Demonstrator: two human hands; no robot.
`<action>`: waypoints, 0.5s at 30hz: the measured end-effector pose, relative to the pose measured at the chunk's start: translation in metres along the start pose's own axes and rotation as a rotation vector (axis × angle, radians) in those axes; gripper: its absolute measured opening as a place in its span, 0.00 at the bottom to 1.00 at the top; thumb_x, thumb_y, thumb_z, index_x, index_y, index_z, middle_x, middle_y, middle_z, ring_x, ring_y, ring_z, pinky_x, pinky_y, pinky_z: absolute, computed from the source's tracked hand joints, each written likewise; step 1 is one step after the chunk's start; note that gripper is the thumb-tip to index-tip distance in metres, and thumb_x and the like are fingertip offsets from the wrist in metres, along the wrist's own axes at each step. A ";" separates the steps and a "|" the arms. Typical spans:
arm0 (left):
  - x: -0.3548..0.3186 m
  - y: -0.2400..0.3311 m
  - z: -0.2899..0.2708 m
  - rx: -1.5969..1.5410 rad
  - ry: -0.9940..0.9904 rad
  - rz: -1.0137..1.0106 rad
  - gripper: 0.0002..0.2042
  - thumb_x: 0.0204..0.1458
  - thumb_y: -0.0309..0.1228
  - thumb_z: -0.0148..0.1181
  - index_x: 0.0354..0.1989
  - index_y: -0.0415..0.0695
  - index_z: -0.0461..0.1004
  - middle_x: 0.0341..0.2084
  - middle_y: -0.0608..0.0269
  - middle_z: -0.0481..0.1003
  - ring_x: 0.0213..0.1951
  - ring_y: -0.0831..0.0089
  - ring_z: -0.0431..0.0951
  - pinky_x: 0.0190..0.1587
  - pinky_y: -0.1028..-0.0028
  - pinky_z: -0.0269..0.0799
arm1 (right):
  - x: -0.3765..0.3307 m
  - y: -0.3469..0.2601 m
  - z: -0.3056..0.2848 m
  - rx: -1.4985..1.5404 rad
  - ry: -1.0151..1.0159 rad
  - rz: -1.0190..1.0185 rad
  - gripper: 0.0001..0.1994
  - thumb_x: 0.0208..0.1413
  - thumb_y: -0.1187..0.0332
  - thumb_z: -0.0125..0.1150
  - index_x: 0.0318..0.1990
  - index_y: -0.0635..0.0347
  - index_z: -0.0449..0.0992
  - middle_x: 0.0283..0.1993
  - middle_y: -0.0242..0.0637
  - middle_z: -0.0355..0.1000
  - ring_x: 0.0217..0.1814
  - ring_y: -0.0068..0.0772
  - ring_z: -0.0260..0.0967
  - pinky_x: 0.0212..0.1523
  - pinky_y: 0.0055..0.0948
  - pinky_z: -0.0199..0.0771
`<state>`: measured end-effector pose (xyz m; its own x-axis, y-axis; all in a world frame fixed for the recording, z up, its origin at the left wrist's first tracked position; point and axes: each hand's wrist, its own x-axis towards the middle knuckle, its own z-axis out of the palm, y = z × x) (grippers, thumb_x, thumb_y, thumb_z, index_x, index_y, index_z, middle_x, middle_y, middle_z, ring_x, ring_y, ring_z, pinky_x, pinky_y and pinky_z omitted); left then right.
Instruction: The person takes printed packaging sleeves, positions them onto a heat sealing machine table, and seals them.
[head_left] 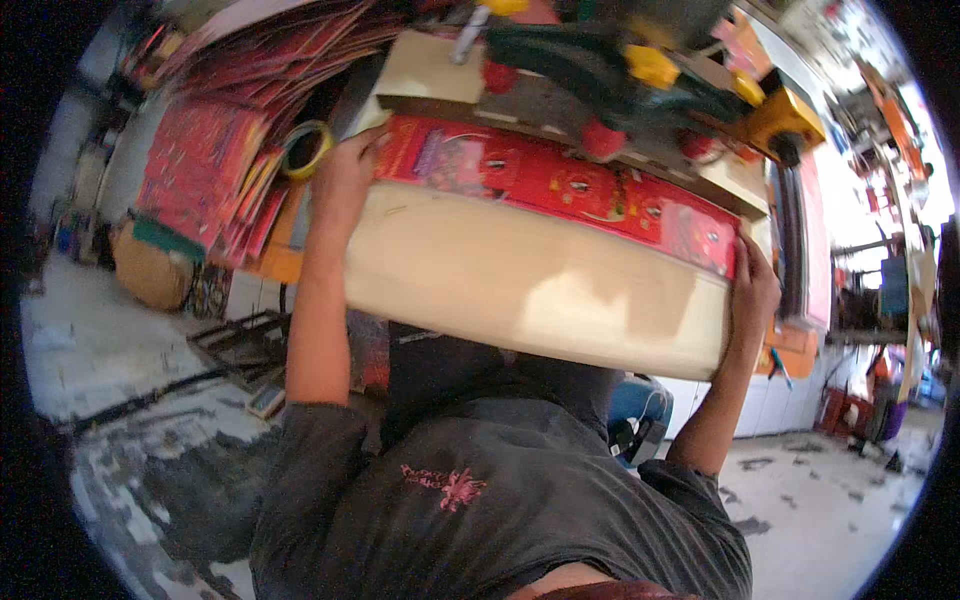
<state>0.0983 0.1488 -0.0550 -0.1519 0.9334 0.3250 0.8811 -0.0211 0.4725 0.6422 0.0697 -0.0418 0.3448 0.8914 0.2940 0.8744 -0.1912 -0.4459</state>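
A long red printed sheet lies along the back of a pale board, against the low front of a machine. My left hand holds its left end, with the fingers bent over the corner. At the other end my right hand grips the sheet's right edge, its fingers partly hidden and slightly blurred. Both forearms reach around the sides of the board. Just beyond the sheet stands the dark green machine, with red round knobs and yellow parts.
Many red printed sheets are piled at the left. A yellow tape roll sits beside my left hand. A yellow block-shaped part juts out at the machine's right. Shelving with assorted goods lines the right side.
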 end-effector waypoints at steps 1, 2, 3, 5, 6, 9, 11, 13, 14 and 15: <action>-0.003 -0.002 -0.001 0.009 0.029 0.011 0.14 0.63 0.42 0.57 0.52 0.55 0.82 0.39 0.45 0.80 0.40 0.43 0.80 0.41 0.56 0.75 | 0.001 -0.003 0.000 -0.048 -0.007 -0.016 0.18 0.68 0.50 0.54 0.58 0.44 0.80 0.52 0.45 0.80 0.54 0.47 0.79 0.54 0.39 0.75; -0.005 -0.002 -0.003 0.016 0.045 -0.015 0.14 0.63 0.42 0.57 0.52 0.55 0.82 0.39 0.45 0.80 0.40 0.43 0.80 0.41 0.56 0.75 | 0.002 -0.004 0.000 -0.040 -0.021 -0.018 0.18 0.68 0.50 0.54 0.58 0.44 0.80 0.52 0.45 0.80 0.54 0.47 0.79 0.54 0.39 0.75; -0.005 -0.002 -0.007 0.004 0.019 -0.023 0.14 0.62 0.42 0.58 0.52 0.55 0.82 0.39 0.46 0.80 0.40 0.44 0.80 0.41 0.56 0.75 | 0.005 -0.005 0.003 -0.031 -0.033 -0.017 0.18 0.68 0.51 0.53 0.58 0.44 0.80 0.52 0.45 0.80 0.55 0.47 0.78 0.54 0.39 0.75; -0.004 0.000 -0.010 -0.007 0.004 -0.044 0.14 0.62 0.42 0.58 0.51 0.54 0.82 0.39 0.47 0.80 0.41 0.45 0.80 0.41 0.56 0.75 | 0.005 -0.005 0.007 -0.023 -0.035 -0.035 0.18 0.68 0.51 0.53 0.58 0.44 0.80 0.53 0.44 0.80 0.55 0.46 0.78 0.55 0.39 0.75; -0.004 0.002 -0.009 -0.010 0.012 -0.049 0.14 0.62 0.42 0.58 0.51 0.54 0.83 0.39 0.48 0.80 0.40 0.45 0.80 0.41 0.56 0.75 | 0.006 -0.007 0.008 -0.023 -0.029 -0.027 0.19 0.68 0.51 0.53 0.58 0.44 0.80 0.53 0.44 0.80 0.55 0.46 0.79 0.55 0.39 0.75; 0.000 -0.009 -0.002 -0.036 0.046 -0.028 0.14 0.62 0.43 0.58 0.50 0.54 0.83 0.38 0.48 0.80 0.40 0.45 0.80 0.41 0.57 0.75 | 0.007 -0.013 0.007 -0.038 -0.057 0.015 0.19 0.68 0.50 0.53 0.59 0.45 0.80 0.53 0.44 0.80 0.55 0.45 0.79 0.55 0.38 0.75; 0.001 -0.013 0.003 -0.068 0.048 0.009 0.14 0.61 0.43 0.59 0.50 0.55 0.83 0.38 0.48 0.80 0.40 0.45 0.80 0.41 0.56 0.75 | 0.008 -0.016 0.007 -0.017 -0.066 0.011 0.19 0.68 0.51 0.53 0.59 0.47 0.79 0.53 0.45 0.80 0.56 0.44 0.79 0.55 0.38 0.75; 0.001 -0.014 0.003 -0.084 0.047 -0.005 0.14 0.61 0.43 0.59 0.50 0.55 0.83 0.37 0.47 0.80 0.40 0.45 0.80 0.41 0.55 0.74 | 0.006 -0.022 0.007 0.008 -0.058 0.014 0.20 0.68 0.52 0.54 0.59 0.49 0.79 0.54 0.45 0.80 0.56 0.43 0.79 0.55 0.37 0.74; 0.000 -0.013 0.003 -0.103 0.044 -0.016 0.14 0.61 0.43 0.59 0.50 0.55 0.83 0.37 0.47 0.80 0.40 0.45 0.80 0.41 0.55 0.74 | 0.008 -0.018 0.006 -0.008 -0.070 0.013 0.19 0.68 0.53 0.55 0.59 0.49 0.79 0.55 0.43 0.79 0.58 0.41 0.78 0.57 0.36 0.74; -0.001 -0.013 0.003 -0.104 0.040 -0.014 0.14 0.61 0.43 0.59 0.50 0.55 0.83 0.37 0.47 0.80 0.40 0.45 0.80 0.41 0.55 0.74 | 0.007 -0.017 0.007 -0.010 -0.070 0.017 0.19 0.68 0.53 0.55 0.59 0.49 0.79 0.55 0.43 0.79 0.58 0.41 0.78 0.57 0.36 0.74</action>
<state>0.0888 0.1492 -0.0638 -0.1836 0.9187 0.3496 0.8281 -0.0471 0.5587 0.6275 0.0823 -0.0378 0.3353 0.9146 0.2261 0.8721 -0.2106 -0.4417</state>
